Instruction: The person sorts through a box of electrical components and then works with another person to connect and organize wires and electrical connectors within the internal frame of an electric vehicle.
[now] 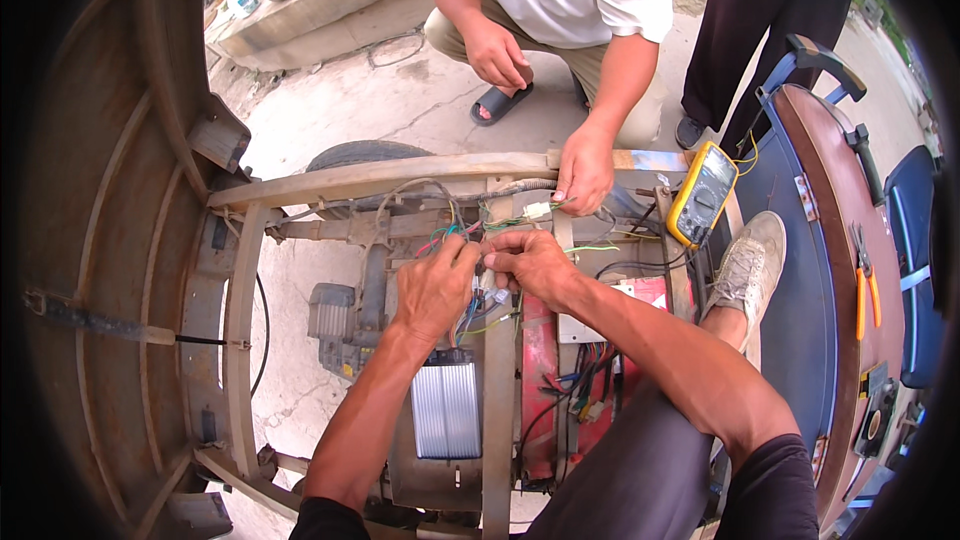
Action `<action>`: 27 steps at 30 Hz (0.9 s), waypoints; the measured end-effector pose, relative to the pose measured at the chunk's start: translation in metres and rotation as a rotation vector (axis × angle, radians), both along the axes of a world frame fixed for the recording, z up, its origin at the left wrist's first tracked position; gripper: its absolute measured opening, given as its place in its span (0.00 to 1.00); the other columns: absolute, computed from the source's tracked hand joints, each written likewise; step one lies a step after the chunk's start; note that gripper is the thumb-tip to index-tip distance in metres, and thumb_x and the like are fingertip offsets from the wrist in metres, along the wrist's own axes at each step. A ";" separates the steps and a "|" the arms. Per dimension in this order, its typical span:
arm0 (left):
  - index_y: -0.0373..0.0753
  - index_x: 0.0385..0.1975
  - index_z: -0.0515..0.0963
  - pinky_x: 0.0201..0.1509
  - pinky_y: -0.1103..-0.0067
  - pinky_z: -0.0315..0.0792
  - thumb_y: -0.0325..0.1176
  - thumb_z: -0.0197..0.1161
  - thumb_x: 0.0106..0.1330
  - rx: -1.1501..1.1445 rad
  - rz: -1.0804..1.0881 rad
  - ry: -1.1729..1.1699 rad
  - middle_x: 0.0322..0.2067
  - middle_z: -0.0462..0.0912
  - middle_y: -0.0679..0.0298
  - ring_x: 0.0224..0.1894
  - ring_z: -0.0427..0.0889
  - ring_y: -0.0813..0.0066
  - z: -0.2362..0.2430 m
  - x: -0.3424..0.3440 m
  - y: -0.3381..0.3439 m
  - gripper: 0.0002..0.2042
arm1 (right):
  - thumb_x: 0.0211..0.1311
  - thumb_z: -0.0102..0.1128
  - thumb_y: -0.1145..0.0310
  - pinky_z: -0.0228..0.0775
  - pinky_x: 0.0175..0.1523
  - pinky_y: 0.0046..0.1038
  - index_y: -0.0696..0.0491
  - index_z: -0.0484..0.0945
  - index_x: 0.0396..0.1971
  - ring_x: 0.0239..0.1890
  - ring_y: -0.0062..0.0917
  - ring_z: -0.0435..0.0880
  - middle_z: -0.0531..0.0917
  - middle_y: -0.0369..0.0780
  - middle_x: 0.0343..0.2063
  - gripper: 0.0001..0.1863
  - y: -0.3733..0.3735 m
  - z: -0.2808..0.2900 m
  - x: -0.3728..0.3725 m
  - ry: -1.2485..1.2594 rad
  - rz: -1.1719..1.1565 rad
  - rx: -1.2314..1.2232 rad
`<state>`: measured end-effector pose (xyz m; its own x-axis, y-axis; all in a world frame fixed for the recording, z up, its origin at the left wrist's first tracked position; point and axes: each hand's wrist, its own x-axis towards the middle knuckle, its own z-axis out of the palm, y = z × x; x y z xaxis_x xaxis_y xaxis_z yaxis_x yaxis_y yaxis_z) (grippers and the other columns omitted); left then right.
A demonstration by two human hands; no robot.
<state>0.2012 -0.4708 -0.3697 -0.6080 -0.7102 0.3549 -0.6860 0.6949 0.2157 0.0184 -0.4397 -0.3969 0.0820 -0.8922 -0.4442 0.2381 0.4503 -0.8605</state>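
Over the vehicle frame's middle bar, my left hand [435,285] is closed in a pinch at a bundle of thin coloured wires [468,315]. My right hand [530,265] meets it there, thumb and finger pinched on the wires too; the exact spot they grip is hidden by the fingers. White plug connectors [487,292] hang just below my fingertips. Below them a ribbed silver controller box [446,410] is joined to wires. Across the frame, another person's hand [587,175] touches wires beside a white connector [538,209].
A yellow multimeter [702,195] leans on the frame at the right, near my shoe [750,265]. Orange-handled pliers [866,285] lie on the brown seat panel [815,150]. A raised rusty metal body [110,240] stands left. Loose wires [590,390] cross a red part [540,380].
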 end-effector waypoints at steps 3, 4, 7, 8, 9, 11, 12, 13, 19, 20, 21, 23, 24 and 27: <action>0.43 0.31 0.80 0.24 0.66 0.71 0.34 0.65 0.67 0.097 0.077 0.136 0.24 0.78 0.63 0.24 0.83 0.58 -0.014 -0.007 -0.002 0.05 | 0.68 0.66 0.75 0.66 0.25 0.21 0.58 0.85 0.45 0.22 0.16 0.76 0.81 0.35 0.22 0.08 -0.001 -0.004 0.000 -0.009 0.018 -0.017; 0.40 0.27 0.79 0.21 0.68 0.67 0.33 0.64 0.66 0.185 0.148 0.259 0.18 0.75 0.63 0.20 0.81 0.61 -0.019 -0.010 -0.004 0.07 | 0.69 0.66 0.74 0.66 0.25 0.21 0.58 0.85 0.44 0.22 0.16 0.76 0.81 0.35 0.22 0.08 -0.001 -0.005 -0.001 0.011 0.026 -0.025; 0.38 0.20 0.75 0.18 0.75 0.56 0.29 0.60 0.64 1.020 0.376 0.632 0.12 0.67 0.70 0.15 0.69 0.76 -0.017 -0.019 -0.018 0.09 | 0.69 0.66 0.74 0.67 0.26 0.21 0.58 0.84 0.44 0.23 0.16 0.78 0.82 0.35 0.24 0.07 0.000 0.000 -0.001 0.019 0.029 -0.017; 0.39 0.18 0.73 0.19 0.79 0.50 0.27 0.59 0.62 1.217 0.413 0.784 0.15 0.67 0.74 0.17 0.61 0.86 -0.012 -0.021 -0.018 0.09 | 0.70 0.65 0.74 0.67 0.26 0.21 0.57 0.84 0.43 0.23 0.16 0.78 0.83 0.35 0.25 0.06 0.000 0.002 -0.002 0.010 0.023 -0.006; 0.39 0.18 0.73 0.19 0.79 0.50 0.27 0.59 0.62 1.219 0.413 0.781 0.15 0.67 0.74 0.17 0.61 0.86 -0.008 -0.020 -0.018 0.09 | 0.70 0.65 0.74 0.67 0.26 0.21 0.57 0.84 0.43 0.23 0.16 0.78 0.83 0.35 0.25 0.06 0.001 0.003 -0.003 0.008 0.021 -0.004; 0.40 0.19 0.73 0.18 0.81 0.49 0.29 0.59 0.63 1.317 0.435 0.807 0.16 0.68 0.73 0.15 0.60 0.86 -0.004 -0.018 -0.018 0.10 | 0.70 0.65 0.74 0.70 0.28 0.21 0.56 0.83 0.44 0.26 0.17 0.82 0.84 0.35 0.28 0.06 0.002 0.004 -0.006 -0.017 0.038 -0.001; 0.39 0.19 0.73 0.18 0.81 0.49 0.29 0.59 0.64 1.295 0.441 0.803 0.16 0.68 0.73 0.15 0.59 0.86 -0.005 -0.017 -0.017 0.10 | 0.70 0.65 0.74 0.70 0.28 0.21 0.56 0.83 0.44 0.26 0.17 0.82 0.84 0.35 0.28 0.06 0.003 0.006 -0.006 -0.021 0.039 0.003; 0.39 0.19 0.73 0.18 0.81 0.49 0.29 0.59 0.64 1.296 0.446 0.799 0.16 0.68 0.73 0.15 0.59 0.86 -0.006 -0.015 -0.016 0.10 | 0.70 0.64 0.74 0.71 0.30 0.21 0.56 0.82 0.43 0.27 0.18 0.84 0.85 0.35 0.29 0.06 0.003 0.010 -0.006 -0.002 0.030 0.022; 0.38 0.21 0.76 0.18 0.81 0.51 0.30 0.60 0.65 1.260 0.420 0.789 0.16 0.69 0.73 0.16 0.61 0.85 -0.019 -0.012 -0.017 0.09 | 0.71 0.62 0.73 0.75 0.33 0.23 0.55 0.81 0.42 0.33 0.23 0.90 0.87 0.37 0.34 0.04 0.007 0.010 -0.010 -0.047 -0.011 0.072; 0.38 0.22 0.77 0.19 0.82 0.52 0.31 0.60 0.66 1.212 0.424 0.783 0.16 0.69 0.73 0.16 0.61 0.86 -0.026 -0.012 -0.016 0.09 | 0.71 0.62 0.73 0.75 0.33 0.22 0.54 0.81 0.41 0.34 0.24 0.91 0.88 0.38 0.35 0.04 0.007 0.011 -0.010 -0.087 -0.026 0.096; 0.38 0.24 0.78 0.19 0.82 0.52 0.31 0.60 0.66 1.165 0.425 0.776 0.16 0.69 0.73 0.16 0.62 0.86 -0.028 -0.013 -0.015 0.09 | 0.71 0.62 0.73 0.75 0.33 0.22 0.54 0.81 0.41 0.34 0.24 0.91 0.88 0.38 0.35 0.04 0.007 0.010 -0.012 -0.085 -0.024 0.095; 0.37 0.25 0.78 0.20 0.83 0.54 0.31 0.60 0.68 1.143 0.402 0.794 0.17 0.70 0.73 0.17 0.63 0.87 -0.029 -0.013 -0.011 0.10 | 0.72 0.61 0.72 0.78 0.35 0.22 0.55 0.81 0.41 0.34 0.25 0.91 0.88 0.39 0.37 0.04 0.008 0.010 -0.015 -0.068 -0.042 0.109; 0.36 0.26 0.79 0.20 0.83 0.56 0.32 0.60 0.70 1.120 0.386 0.808 0.18 0.71 0.73 0.17 0.64 0.87 -0.027 -0.012 -0.008 0.10 | 0.72 0.61 0.72 0.78 0.35 0.22 0.55 0.81 0.41 0.34 0.25 0.91 0.88 0.39 0.37 0.04 0.008 0.010 -0.015 -0.070 -0.033 0.110; 0.34 0.30 0.81 0.21 0.83 0.59 0.32 0.60 0.73 1.022 0.371 0.866 0.21 0.75 0.71 0.19 0.67 0.87 -0.014 -0.007 0.006 0.10 | 0.72 0.61 0.72 0.81 0.36 0.23 0.57 0.80 0.41 0.34 0.26 0.91 0.88 0.41 0.38 0.05 0.009 0.011 -0.016 -0.059 -0.042 0.122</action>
